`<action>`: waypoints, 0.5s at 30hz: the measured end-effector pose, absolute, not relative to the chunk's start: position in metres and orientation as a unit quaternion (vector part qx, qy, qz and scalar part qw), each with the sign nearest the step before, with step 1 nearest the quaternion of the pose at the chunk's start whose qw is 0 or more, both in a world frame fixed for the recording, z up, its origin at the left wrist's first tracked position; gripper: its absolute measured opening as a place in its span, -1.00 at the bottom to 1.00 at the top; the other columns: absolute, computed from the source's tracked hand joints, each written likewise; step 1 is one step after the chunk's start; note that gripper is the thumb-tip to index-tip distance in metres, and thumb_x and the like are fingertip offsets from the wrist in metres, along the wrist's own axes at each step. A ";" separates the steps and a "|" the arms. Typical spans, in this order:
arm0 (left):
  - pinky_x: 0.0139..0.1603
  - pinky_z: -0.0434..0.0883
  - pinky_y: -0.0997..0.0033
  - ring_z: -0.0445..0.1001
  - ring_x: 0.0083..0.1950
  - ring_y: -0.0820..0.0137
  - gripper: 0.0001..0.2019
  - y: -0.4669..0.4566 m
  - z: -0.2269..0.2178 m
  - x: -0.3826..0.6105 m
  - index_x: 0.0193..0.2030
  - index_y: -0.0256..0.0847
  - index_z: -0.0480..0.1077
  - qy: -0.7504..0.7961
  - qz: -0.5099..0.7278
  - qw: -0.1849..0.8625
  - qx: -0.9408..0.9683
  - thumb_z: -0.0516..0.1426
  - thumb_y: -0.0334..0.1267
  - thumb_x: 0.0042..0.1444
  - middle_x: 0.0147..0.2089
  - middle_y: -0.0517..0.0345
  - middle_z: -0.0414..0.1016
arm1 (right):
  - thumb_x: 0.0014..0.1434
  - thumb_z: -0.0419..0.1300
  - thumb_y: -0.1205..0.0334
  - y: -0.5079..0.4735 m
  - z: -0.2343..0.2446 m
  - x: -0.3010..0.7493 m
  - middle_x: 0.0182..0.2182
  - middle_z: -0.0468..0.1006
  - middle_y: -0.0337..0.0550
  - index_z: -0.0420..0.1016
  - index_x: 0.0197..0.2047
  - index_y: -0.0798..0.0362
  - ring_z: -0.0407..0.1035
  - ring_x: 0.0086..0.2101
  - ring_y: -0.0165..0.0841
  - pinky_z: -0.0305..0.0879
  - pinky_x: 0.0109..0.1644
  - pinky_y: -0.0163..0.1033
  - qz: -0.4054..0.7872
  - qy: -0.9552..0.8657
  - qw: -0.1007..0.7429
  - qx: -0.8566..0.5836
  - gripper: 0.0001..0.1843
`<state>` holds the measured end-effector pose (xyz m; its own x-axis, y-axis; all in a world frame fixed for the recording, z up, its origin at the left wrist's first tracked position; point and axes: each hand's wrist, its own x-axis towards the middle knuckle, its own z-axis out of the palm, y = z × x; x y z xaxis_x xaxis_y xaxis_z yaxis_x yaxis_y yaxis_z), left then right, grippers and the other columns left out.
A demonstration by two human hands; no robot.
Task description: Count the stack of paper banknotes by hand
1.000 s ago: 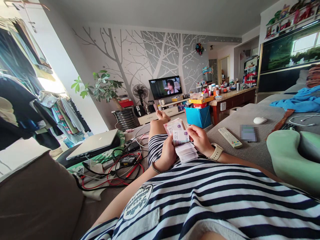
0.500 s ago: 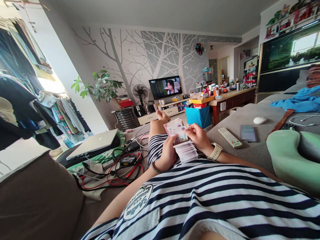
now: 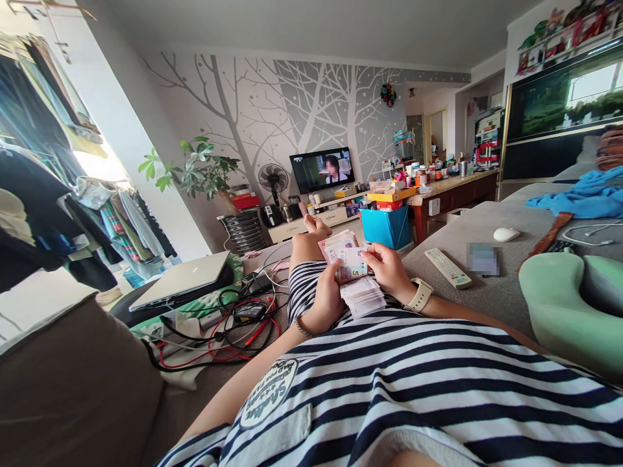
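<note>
Pale banknote (image 3: 351, 257) at right hand (image 3: 392, 271), now lower on bundle (image 3: 335, 240).

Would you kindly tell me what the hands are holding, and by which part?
Banknotes: the left hand grips their left side; the right hand pinches the front note by its right edge.

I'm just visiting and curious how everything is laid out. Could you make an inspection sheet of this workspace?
Surface: grey padded seat, with several things on it.
Things in hand: banknotes, held; more notes fanned below, number unclear.
Clutter: remote and white mouse at right; closed laptop at left.
Hands: left hand and right hand both grip the banknotes.
Cables: red, black and white cables, tangled at left.
Surroundings: lit television, fan, potted plant.
</note>
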<state>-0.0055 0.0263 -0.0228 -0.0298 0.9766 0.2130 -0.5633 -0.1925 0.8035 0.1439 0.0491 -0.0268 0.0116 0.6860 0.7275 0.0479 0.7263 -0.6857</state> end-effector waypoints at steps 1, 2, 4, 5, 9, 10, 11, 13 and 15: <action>0.29 0.53 0.04 0.65 0.20 0.01 -0.63 0.028 -0.023 -0.006 0.03 -0.27 0.57 0.264 0.669 0.581 0.382 0.33 -0.15 0.12 0.03 -0.07 0.73 | 0.28 0.22 -0.24 0.048 -0.026 0.144 -0.52 0.43 -0.24 0.33 -0.41 -0.03 0.30 -0.46 -0.31 0.16 -0.34 -0.21 0.247 -0.659 0.656 -0.273 -0.52; 0.29 0.53 0.03 0.65 0.19 0.01 -0.62 0.028 -0.023 -0.006 0.06 -0.27 0.57 0.262 0.669 0.584 0.379 0.33 -0.14 0.14 0.03 -0.07 0.73 | 0.28 0.23 -0.25 0.047 -0.026 0.144 -0.52 0.43 -0.24 0.33 -0.41 -0.03 0.30 -0.46 -0.31 0.16 -0.34 -0.21 0.250 -0.659 0.657 -0.267 -0.52; 0.29 0.53 0.04 0.65 0.19 0.01 -0.60 0.029 -0.023 -0.006 0.09 -0.26 0.56 0.253 0.665 0.589 0.384 0.33 -0.13 0.16 0.03 -0.06 0.73 | 0.27 0.24 -0.24 0.044 -0.025 0.143 -0.50 0.43 -0.24 0.34 -0.39 -0.02 0.30 -0.45 -0.32 0.16 -0.35 -0.22 0.255 -0.661 0.658 -0.256 -0.53; 0.28 0.53 0.06 0.65 0.19 0.01 -0.60 0.029 -0.023 -0.006 0.08 -0.27 0.56 0.248 0.663 0.589 0.390 0.34 -0.13 0.16 0.03 -0.06 0.73 | 0.28 0.23 -0.24 0.043 -0.025 0.144 -0.49 0.43 -0.24 0.36 -0.39 -0.02 0.30 -0.45 -0.32 0.16 -0.35 -0.22 0.257 -0.663 0.657 -0.251 -0.54; 0.24 0.53 0.10 0.66 0.17 0.00 -0.60 0.030 -0.023 -0.006 0.03 -0.29 0.58 0.236 0.665 0.575 0.414 0.37 -0.09 0.12 -0.01 -0.06 0.73 | 0.30 0.21 -0.22 0.039 -0.024 0.145 -0.48 0.44 -0.24 0.39 -0.36 -0.01 0.31 -0.44 -0.33 0.17 -0.34 -0.22 0.259 -0.674 0.649 -0.239 -0.56; 0.23 0.53 0.10 0.66 0.16 0.00 -0.60 0.030 -0.023 -0.006 0.01 -0.28 0.58 0.236 0.665 0.572 0.418 0.37 -0.08 0.11 -0.02 -0.06 0.73 | 0.30 0.21 -0.23 0.039 -0.024 0.145 -0.48 0.44 -0.24 0.39 -0.36 -0.01 0.31 -0.44 -0.32 0.18 -0.34 -0.22 0.258 -0.676 0.648 -0.239 -0.56; 0.22 0.53 0.10 0.66 0.15 0.00 -0.60 0.030 -0.023 -0.006 0.00 -0.28 0.59 0.237 0.664 0.570 0.421 0.37 -0.07 0.10 -0.03 -0.06 0.73 | 0.30 0.21 -0.23 0.039 -0.023 0.145 -0.48 0.44 -0.23 0.39 -0.36 -0.02 0.31 -0.44 -0.32 0.18 -0.34 -0.22 0.257 -0.676 0.647 -0.241 -0.55; 0.21 0.53 0.11 0.67 0.14 0.01 -0.63 0.031 -0.023 -0.006 -0.04 -0.27 0.59 0.238 0.663 0.568 0.426 0.37 -0.07 0.09 -0.04 -0.05 0.73 | 0.30 0.20 -0.23 0.038 -0.023 0.145 -0.48 0.45 -0.23 0.39 -0.36 -0.02 0.31 -0.44 -0.32 0.18 -0.34 -0.22 0.256 -0.675 0.647 -0.245 -0.55; 0.20 0.53 0.12 0.66 0.14 0.02 -0.66 0.031 -0.023 -0.006 -0.08 -0.25 0.59 0.239 0.665 0.563 0.428 0.37 -0.08 0.08 -0.07 -0.03 0.73 | 0.31 0.20 -0.23 0.039 -0.024 0.145 -0.48 0.45 -0.23 0.39 -0.36 -0.02 0.30 -0.44 -0.32 0.18 -0.35 -0.23 0.257 -0.675 0.647 -0.245 -0.55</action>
<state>-0.0061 0.0306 -0.0234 0.0000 0.9539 0.3001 -0.5444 -0.2517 0.8001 0.1446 0.0388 -0.0235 -0.0426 0.6629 0.7475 -0.0013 0.7482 -0.6635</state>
